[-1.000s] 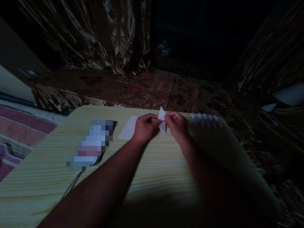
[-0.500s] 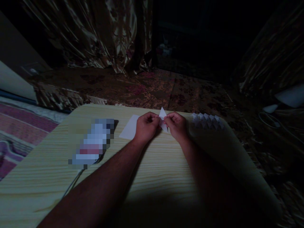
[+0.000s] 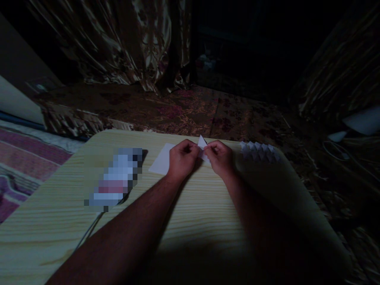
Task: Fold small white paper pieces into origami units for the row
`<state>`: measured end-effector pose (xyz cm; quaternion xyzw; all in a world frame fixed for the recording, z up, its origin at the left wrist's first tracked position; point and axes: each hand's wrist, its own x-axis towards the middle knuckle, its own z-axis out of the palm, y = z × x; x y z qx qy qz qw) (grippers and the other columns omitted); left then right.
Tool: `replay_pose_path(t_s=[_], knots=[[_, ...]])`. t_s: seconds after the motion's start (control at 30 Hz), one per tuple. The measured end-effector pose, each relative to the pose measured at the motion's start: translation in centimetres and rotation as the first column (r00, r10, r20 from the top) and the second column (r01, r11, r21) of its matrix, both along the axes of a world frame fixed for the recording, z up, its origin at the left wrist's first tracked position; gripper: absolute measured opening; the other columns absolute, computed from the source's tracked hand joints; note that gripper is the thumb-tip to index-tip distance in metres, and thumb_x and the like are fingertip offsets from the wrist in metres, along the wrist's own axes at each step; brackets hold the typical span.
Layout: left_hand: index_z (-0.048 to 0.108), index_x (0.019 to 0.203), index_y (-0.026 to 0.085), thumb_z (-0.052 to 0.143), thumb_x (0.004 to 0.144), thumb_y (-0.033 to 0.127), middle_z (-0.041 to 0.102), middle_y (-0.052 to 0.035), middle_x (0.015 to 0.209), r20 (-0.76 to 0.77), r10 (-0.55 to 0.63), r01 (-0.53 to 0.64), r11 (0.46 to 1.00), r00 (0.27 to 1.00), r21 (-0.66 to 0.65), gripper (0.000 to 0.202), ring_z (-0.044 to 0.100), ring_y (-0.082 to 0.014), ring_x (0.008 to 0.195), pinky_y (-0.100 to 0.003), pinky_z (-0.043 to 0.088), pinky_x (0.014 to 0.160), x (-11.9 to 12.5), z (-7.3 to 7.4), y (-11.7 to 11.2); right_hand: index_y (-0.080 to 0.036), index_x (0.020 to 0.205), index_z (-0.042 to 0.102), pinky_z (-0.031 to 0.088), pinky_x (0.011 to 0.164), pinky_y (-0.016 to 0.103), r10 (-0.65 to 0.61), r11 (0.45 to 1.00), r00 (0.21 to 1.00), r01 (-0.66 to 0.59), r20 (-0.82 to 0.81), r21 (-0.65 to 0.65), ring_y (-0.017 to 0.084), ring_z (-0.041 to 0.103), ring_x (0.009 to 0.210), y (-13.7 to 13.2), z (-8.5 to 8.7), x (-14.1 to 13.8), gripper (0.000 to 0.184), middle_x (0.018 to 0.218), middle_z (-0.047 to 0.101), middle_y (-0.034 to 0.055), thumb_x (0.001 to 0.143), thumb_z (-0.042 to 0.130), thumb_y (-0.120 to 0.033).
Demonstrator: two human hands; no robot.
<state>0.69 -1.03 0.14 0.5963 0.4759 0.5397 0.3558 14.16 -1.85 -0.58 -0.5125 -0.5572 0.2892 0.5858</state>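
A small white folded paper piece (image 3: 202,147) is pinched between my left hand (image 3: 181,160) and my right hand (image 3: 220,159), low over the far part of a light wooden table (image 3: 184,221). Both hands have their fingers curled tight on it, and only its pointed tip shows above them. A flat white sheet of paper (image 3: 160,160) lies on the table just left of my left hand. A row of small white folded paper triangles (image 3: 260,151) sits to the right of my right hand, near the table's far right corner.
A blurred-out oblong object (image 3: 115,179) lies on the table's left part, with a thin cable (image 3: 89,231) running toward me. Patterned dark cloth (image 3: 184,111) and curtains (image 3: 118,43) lie beyond the table. A striped rug (image 3: 20,158) is at the left.
The paper piece has sunk lower between my fingers; less of its tip shows now. Both hands stayed close together in the same spot.
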Motion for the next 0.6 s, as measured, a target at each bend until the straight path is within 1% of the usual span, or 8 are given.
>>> replay_pose_path(t_s=[0.2,0.47,0.6], knots=[[0.061,0.07,0.018,0.057,0.076,0.029,0.063,0.0003,0.063,-0.025,0.009,-0.009,1.0,1.0,0.015,0.013,0.055,-0.0119,0.059,-0.022,0.042,0.057,0.02,-0.24,0.05,-0.02,0.074,0.06,0.04,0.052,0.023,0.011,1.0,1.0,-0.011,-0.003,0.014,0.012,0.053,0.056,-0.15,0.24,0.02,0.014,0.065,0.061,-0.0009,0.076,0.06,-0.034],[0.062,0.071,0.018,0.057,0.076,0.03,0.062,0.0008,0.062,-0.028,0.009,-0.009,1.0,1.0,0.01,0.014,0.055,-0.0119,0.058,-0.022,0.042,0.056,0.07,-0.2,-0.02,-0.02,0.074,0.06,0.04,0.053,0.023,0.011,1.0,1.0,-0.011,0.005,0.014,0.012,0.053,0.057,-0.11,0.04,0.05,0.015,0.065,0.061,-0.0013,0.077,0.06,-0.035],[0.063,0.071,0.018,0.057,0.076,0.028,0.062,0.0009,0.064,-0.048,0.026,-0.024,0.999,0.999,0.044,0.013,0.053,-0.0114,0.059,-0.021,0.041,0.058,0.02,-0.25,0.06,-0.019,0.075,0.06,0.041,0.054,0.023,0.014,1.0,1.0,-0.015,0.01,0.026,0.011,0.053,0.056,-0.06,-0.02,0.06,0.015,0.064,0.061,-0.0013,0.077,0.06,-0.034]])
